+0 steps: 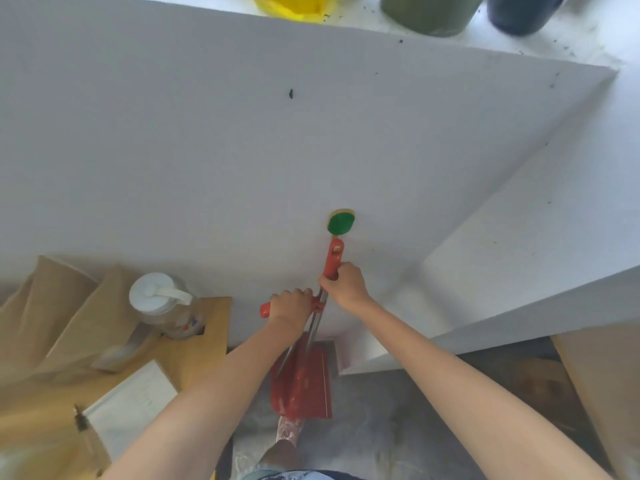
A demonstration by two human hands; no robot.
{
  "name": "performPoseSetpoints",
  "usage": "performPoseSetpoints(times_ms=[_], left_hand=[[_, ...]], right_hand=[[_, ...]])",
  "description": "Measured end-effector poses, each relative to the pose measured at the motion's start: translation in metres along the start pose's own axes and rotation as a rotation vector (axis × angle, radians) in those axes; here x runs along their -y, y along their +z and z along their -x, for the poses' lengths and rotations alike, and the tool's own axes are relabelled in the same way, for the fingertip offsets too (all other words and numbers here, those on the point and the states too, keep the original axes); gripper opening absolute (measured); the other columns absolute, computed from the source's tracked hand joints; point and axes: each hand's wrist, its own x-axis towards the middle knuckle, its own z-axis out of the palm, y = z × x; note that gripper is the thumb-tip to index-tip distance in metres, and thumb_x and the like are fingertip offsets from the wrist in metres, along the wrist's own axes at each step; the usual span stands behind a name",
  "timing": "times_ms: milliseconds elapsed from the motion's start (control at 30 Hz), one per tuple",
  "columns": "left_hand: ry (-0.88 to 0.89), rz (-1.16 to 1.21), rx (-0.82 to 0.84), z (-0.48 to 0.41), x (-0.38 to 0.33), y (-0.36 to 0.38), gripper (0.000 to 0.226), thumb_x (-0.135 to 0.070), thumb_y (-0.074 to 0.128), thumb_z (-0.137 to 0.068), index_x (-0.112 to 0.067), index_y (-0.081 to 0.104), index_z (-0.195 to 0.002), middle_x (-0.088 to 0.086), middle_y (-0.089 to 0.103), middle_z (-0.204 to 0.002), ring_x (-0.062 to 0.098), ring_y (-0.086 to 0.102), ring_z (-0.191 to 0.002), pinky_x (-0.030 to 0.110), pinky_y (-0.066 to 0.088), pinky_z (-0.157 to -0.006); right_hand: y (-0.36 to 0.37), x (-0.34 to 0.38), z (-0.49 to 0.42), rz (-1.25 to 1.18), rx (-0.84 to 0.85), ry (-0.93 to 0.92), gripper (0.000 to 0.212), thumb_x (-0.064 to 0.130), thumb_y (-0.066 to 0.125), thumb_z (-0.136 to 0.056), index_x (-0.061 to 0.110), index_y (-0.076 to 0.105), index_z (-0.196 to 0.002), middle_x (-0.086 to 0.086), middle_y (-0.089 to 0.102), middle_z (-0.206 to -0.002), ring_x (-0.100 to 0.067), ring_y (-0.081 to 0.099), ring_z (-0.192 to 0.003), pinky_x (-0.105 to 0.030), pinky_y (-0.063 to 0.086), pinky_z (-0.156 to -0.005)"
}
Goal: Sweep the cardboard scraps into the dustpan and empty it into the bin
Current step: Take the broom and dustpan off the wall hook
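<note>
— Where to find the dustpan?
— Below the near edge of the white table [207, 150]: red dustpan [304, 389], over the grey floor [398, 427], just beside the table's inner corner.
— And the grips?
— Left grip [291, 303] curled tight round a short red side handle [265, 310]. Right grip [344, 285] wrapped round the red long handle [334, 258], above the table's near edge. Metal shaft [316, 320] down from there to the pan.
— On the table top?
— Green-and-yellow sponge [341, 223] just past the long handle's tip, black speck [291, 94] farther in. Wide white surface out to the far edge.
— Beyond that far edge?
— Yellow container [294, 6], green bucket [429, 12], dark blue bucket [519, 12], all cropped, amid dark crumbs.
— Left of the table?
— Clear jar with white lid [159, 299] on a wooden board [214, 323], brown cardboard [52, 306] alongside, tight against the near edge. Only a narrow strip of floor there for moving.
</note>
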Motion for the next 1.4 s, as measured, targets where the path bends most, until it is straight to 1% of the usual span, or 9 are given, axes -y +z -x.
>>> performPoseSetpoints(times_ms=[367,533,633,700,767,867,1100,1233,1400], left_hand=[[-0.006,-0.057,-0.062,0.036,-0.005,-0.003,0.035,-0.007,0.045,-0.094,-0.013,0.043,-0.128,0.01,0.057,-0.123,0.031,0.056,-0.114,0.038,0.044,-0.088],[-0.003,-0.035,-0.085,0.068,-0.012,-0.001,0.039,-0.008,0.047,-0.092,-0.013,0.04,-0.129,0.01,0.058,-0.122,0.031,0.056,-0.113,0.037,0.044,-0.085],[0.037,-0.005,-0.185,0.094,-0.021,0.006,0.033,-0.02,0.048,-0.093,-0.012,0.042,-0.124,0.008,0.062,-0.115,0.03,0.061,-0.106,0.032,0.039,-0.072],[0.069,0.004,-0.268,0.115,-0.024,0.011,0.035,-0.035,0.05,-0.093,-0.011,0.046,-0.12,0.007,0.066,-0.109,0.029,0.064,-0.1,0.03,0.037,-0.066],[0.086,-0.006,-0.352,0.136,-0.025,0.02,0.042,-0.048,0.049,-0.092,-0.012,0.05,-0.112,0.007,0.069,-0.101,0.031,0.067,-0.092,0.031,0.037,-0.062],[0.137,-0.063,-0.507,0.171,-0.025,0.03,0.047,-0.059,0.045,-0.09,-0.013,0.053,-0.098,0.006,0.071,-0.087,0.031,0.069,-0.078,0.031,0.039,-0.058],[0.171,-0.122,-0.601,0.259,-0.039,0.032,0.05,-0.059,0.045,-0.089,-0.011,0.053,-0.098,0.006,0.07,-0.082,0.032,0.069,-0.075,0.032,0.041,-0.055],[0.226,-0.174,-0.642,0.303,-0.045,0.041,0.051,-0.06,0.047,-0.087,-0.01,0.056,-0.095,0.003,0.069,-0.074,0.03,0.069,-0.065,0.028,0.034,-0.048],[0.277,-0.266,-0.696,0.375,-0.025,0.078,0.051,-0.066,0.068,-0.068,-0.016,0.06,-0.07,-0.003,0.052,-0.041,0.018,0.052,-0.029,0.017,0.018,-0.037]], right_hand=[[-0.006,0.004,0.038,0.002,0.006,-0.077,0.017,0.019,0.058,-0.088,0.008,0.056,-0.075,0.0,0.054,-0.066,-0.011,0.051,-0.057,-0.017,0.033,-0.048],[-0.008,0.002,0.079,-0.06,-0.053,-0.072,0.027,0.015,0.058,-0.085,0.013,0.048,-0.06,0.003,0.05,-0.059,-0.015,0.051,-0.056,-0.018,0.034,-0.047],[-0.002,0.0,0.114,-0.223,-0.197,-0.035,0.029,0.009,0.057,-0.082,0.013,0.044,-0.056,-0.003,0.05,-0.055,-0.02,0.051,-0.054,-0.021,0.039,-0.047],[0.001,-0.001,0.137,-0.345,-0.257,-0.044,0.019,0.008,0.056,-0.081,0.001,0.055,-0.063,-0.016,0.059,-0.062,-0.031,0.057,-0.06,-0.032,0.045,-0.056],[0.003,-0.006,0.16,-0.39,-0.268,-0.088,0.02,0.009,0.056,-0.083,-0.007,0.065,-0.074,-0.018,0.064,-0.066,-0.028,0.06,-0.059,-0.032,0.045,-0.057],[-0.002,-0.015,0.196,-0.477,-0.187,-0.224,0.02,0.007,0.052,-0.087,0.009,0.061,-0.07,0.0,0.057,-0.06,-0.01,0.052,-0.054,-0.022,0.039,-0.055],[-0.018,-0.036,0.275,-0.547,-0.011,-0.426,0.031,-0.007,0.047,-0.084,0.022,0.058,-0.083,-0.003,0.054,-0.065,-0.013,0.056,-0.061,-0.022,0.045,-0.063],[-0.025,-0.047,0.325,-0.511,0.088,-0.52,0.032,-0.009,0.046,-0.081,0.019,0.061,-0.084,-0.005,0.053,-0.062,-0.015,0.052,-0.06,-0.022,0.045,-0.06],[0.008,-0.042,0.413,-0.465,0.212,-0.549,0.021,-0.002,0.041,-0.063,0.005,0.062,-0.064,-0.008,0.048,-0.052,-0.016,0.041,-0.049,-0.019,0.038,-0.049]])
